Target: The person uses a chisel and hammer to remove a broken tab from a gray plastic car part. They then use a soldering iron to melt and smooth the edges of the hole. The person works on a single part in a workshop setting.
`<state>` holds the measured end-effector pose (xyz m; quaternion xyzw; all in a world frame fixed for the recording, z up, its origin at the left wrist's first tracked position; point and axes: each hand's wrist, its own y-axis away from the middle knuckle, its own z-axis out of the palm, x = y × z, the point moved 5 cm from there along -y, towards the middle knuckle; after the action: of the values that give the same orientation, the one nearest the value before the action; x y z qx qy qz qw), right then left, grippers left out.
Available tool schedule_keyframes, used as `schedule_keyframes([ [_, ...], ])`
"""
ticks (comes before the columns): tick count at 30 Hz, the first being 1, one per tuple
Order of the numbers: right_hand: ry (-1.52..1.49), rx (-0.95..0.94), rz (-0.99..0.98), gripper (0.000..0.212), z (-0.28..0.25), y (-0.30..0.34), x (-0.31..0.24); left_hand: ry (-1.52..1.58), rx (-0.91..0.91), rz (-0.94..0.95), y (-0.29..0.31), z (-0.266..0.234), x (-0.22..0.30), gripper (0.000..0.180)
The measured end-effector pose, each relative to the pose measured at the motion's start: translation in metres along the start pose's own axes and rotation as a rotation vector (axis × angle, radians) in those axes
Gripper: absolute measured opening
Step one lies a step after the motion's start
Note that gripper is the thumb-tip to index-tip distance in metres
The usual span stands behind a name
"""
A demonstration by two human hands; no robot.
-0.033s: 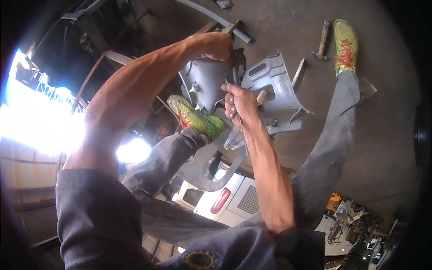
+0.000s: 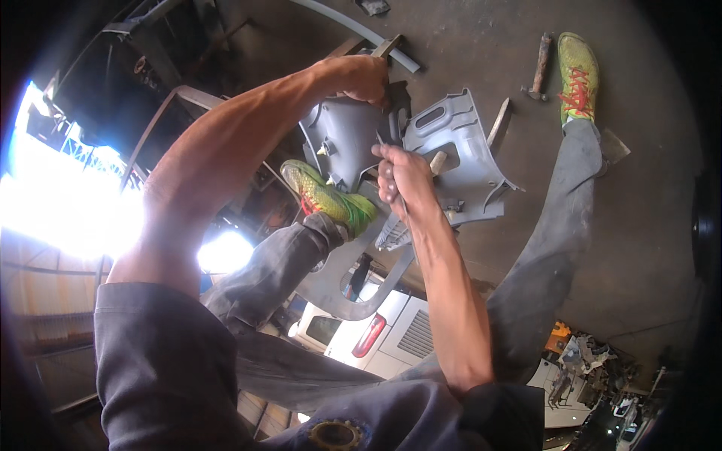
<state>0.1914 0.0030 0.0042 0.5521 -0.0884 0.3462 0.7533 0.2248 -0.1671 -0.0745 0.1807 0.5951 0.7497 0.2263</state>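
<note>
A grey moulded plastic panel (image 2: 350, 135) lies on the floor ahead of me, with a second cut-out section (image 2: 451, 124) at its right. My left hand (image 2: 365, 79) is closed at the panel's far edge, its fingertips largely hidden beside a dark part (image 2: 398, 98). In the fist of my right hand (image 2: 406, 177) is a thin metal rod (image 2: 380, 137). Its tip points up over the panel, and the other end runs back along my wrist. Small pale clips (image 2: 323, 149) sit on the panel. My left shoe (image 2: 327, 195) rests against the panel's near side.
A hammer (image 2: 540, 68) lies on the floor near my right shoe (image 2: 577, 75). Wooden strips (image 2: 499, 122) stick out by the panel; a grey tube (image 2: 361, 31) lies beyond. Metal frames (image 2: 158, 124) stand left. A white vehicle (image 2: 391, 331) and scrap parts (image 2: 587, 361) are nearer.
My right hand has shifted very slightly toward me with the metal rod. My left hand and the panel look unmoved.
</note>
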Motion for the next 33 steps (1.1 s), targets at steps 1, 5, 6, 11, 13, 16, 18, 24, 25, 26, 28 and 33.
schedule_keyframes([
  [1, 0.023, -0.006, 0.001, 0.021, -0.004, 0.008, 0.002, 0.003, -0.015, 0.001, 0.0, -0.001, 0.001, 0.03],
  [5, -0.077, 0.017, -0.004, 0.021, -0.002, 0.012, 0.003, -0.032, -0.059, -0.032, 0.003, -0.003, 0.008, 0.03],
  [6, -0.071, 0.025, -0.014, 0.021, 0.003, 0.005, 0.002, -0.055, -0.055, -0.056, 0.001, -0.006, 0.007, 0.03],
  [11, -0.046, 0.013, -0.018, 0.021, -0.001, 0.004, -0.001, -0.054, 0.027, 0.019, -0.002, -0.007, 0.002, 0.035],
  [13, -0.042, -0.003, -0.012, 0.021, -0.002, 0.009, -0.004, -0.048, 0.051, 0.051, -0.003, -0.008, 0.001, 0.036],
  [16, -0.077, 0.011, -0.001, 0.022, 0.003, 0.006, -0.005, -0.047, 0.038, 0.065, -0.003, -0.006, 0.001, 0.037],
  [18, -0.084, 0.032, -0.006, 0.023, 0.006, -0.01, -0.006, -0.066, 0.036, 0.055, -0.003, -0.006, 0.001, 0.036],
  [24, -0.028, -0.006, 0.049, 0.022, -0.006, 0.02, -0.004, -0.058, 0.031, 0.072, -0.005, -0.003, 0.0, 0.036],
  [25, -0.05, -0.004, 0.036, 0.022, -0.005, 0.016, -0.003, -0.04, 0.019, 0.064, -0.007, -0.002, 0.0, 0.035],
  [26, -0.072, -0.003, 0.023, 0.022, -0.002, 0.006, -0.002, -0.023, 0.008, 0.055, -0.007, -0.002, 0.0, 0.035],
  [28, -0.1, 0.008, 0.014, 0.022, 0.003, -0.014, -0.003, -0.01, 0.021, 0.064, -0.004, -0.006, 0.002, 0.034],
  [33, -0.091, -0.009, -0.002, 0.019, 0.002, -0.008, -0.004, -0.026, 0.013, 0.045, -0.003, -0.005, -0.001, 0.032],
])
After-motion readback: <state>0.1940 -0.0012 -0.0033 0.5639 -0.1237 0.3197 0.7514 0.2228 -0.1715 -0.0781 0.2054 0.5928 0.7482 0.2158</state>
